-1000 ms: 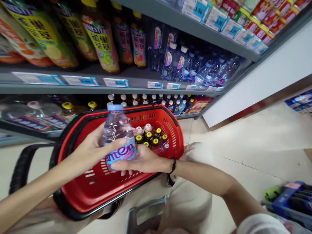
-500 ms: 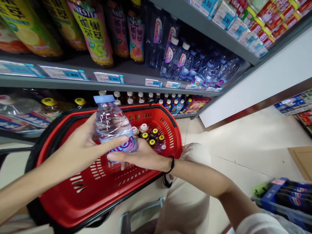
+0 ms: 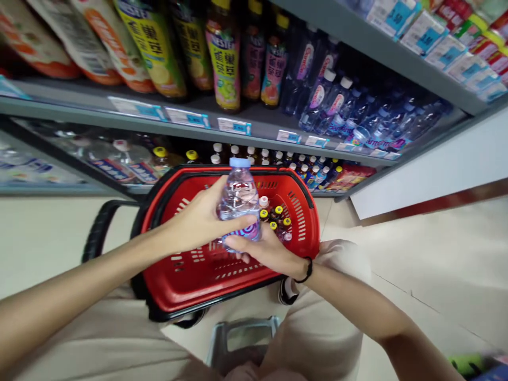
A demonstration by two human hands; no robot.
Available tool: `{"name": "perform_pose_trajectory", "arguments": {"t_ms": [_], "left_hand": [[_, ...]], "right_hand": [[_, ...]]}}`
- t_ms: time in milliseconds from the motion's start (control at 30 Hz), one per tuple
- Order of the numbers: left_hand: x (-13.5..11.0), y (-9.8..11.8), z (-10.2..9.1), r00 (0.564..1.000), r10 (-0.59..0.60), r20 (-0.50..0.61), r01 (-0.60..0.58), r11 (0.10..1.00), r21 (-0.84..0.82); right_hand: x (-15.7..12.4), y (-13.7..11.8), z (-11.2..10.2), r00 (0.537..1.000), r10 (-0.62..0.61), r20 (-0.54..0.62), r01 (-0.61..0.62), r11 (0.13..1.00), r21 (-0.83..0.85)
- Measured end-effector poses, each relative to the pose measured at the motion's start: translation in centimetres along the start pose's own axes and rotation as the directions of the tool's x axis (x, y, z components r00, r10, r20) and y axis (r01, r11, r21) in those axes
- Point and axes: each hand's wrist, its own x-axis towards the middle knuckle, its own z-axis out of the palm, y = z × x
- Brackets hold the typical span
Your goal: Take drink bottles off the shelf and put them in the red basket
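A clear water bottle [image 3: 241, 198] with a light blue cap and a purple-and-pink label stands nearly upright between my two hands. My left hand [image 3: 210, 214] wraps its left side, with the thumb across the front over the label. From the lower right, my right hand [image 3: 268, 247] grips the bottle's base, its thumb on the front and fingers partly hidden underneath. Both hands are over the red shopping basket [image 3: 186, 288]. Several small bottles with yellow caps [image 3: 273, 226] and a white-capped bottle [image 3: 264, 201] stand in the basket's right end, partly hidden by my right hand.
Behind the basket, a grey shelf [image 3: 262, 127] holds tea bottles [image 3: 224, 63] and water bottles [image 3: 329, 98], with price tags along its edge. More bottles fill the bottom shelf. Below me is a grey stool [image 3: 244, 338]. A black basket handle [image 3: 101, 227] sticks out leftward.
My view has turned left, so basket, hands and shelves appear shifted to the right. Both hands still hold the water bottle, which now looks more upright.
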Motion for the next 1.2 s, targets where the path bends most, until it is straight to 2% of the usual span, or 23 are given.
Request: {"name": "perform_pose_trajectory", "arguments": {"t_ms": [67,167,300,400,667,900,1200], "left_hand": [[0.1,0.0,0.0,0.998,0.063,0.01,-0.063,0.998,-0.023],[0.2,-0.1,-0.2,0.987,0.161,-0.002,-0.16,0.986,0.035],[0.1,-0.4,-0.7,0.955,0.289,0.062,-0.294,0.95,0.104],[-0.1,-0.6,-0.9,0.937,0.344,0.063,-0.349,0.931,0.105],[-0.4,-0.9,-0.8,0.942,0.333,0.035,-0.335,0.939,0.075],[-0.9,-0.2,-0.7,0.94,0.342,0.007,-0.34,0.933,0.117],[-1.0,-0.3,-0.6,0.949,0.314,0.024,-0.313,0.933,0.175]], "right_hand": [[0.0,0.0,0.1,1.0,0.004,-0.003,-0.004,1.0,-0.001],[0.1,0.5,-0.1,1.0,-0.01,-0.019,0.01,1.0,-0.026],[0.3,1.3,-0.3,0.998,-0.049,-0.039,0.048,0.998,-0.028],[0.3,1.5,-0.3,0.997,-0.06,-0.053,0.058,0.998,-0.028],[0.4,1.9,-0.3,0.997,-0.066,-0.042,0.064,0.997,-0.049],[0.3,1.7,-0.5,0.996,-0.093,-0.017,0.091,0.994,-0.056],[0.2,1.6,-0.2,0.997,-0.047,-0.059,0.043,0.997,-0.068]]}}
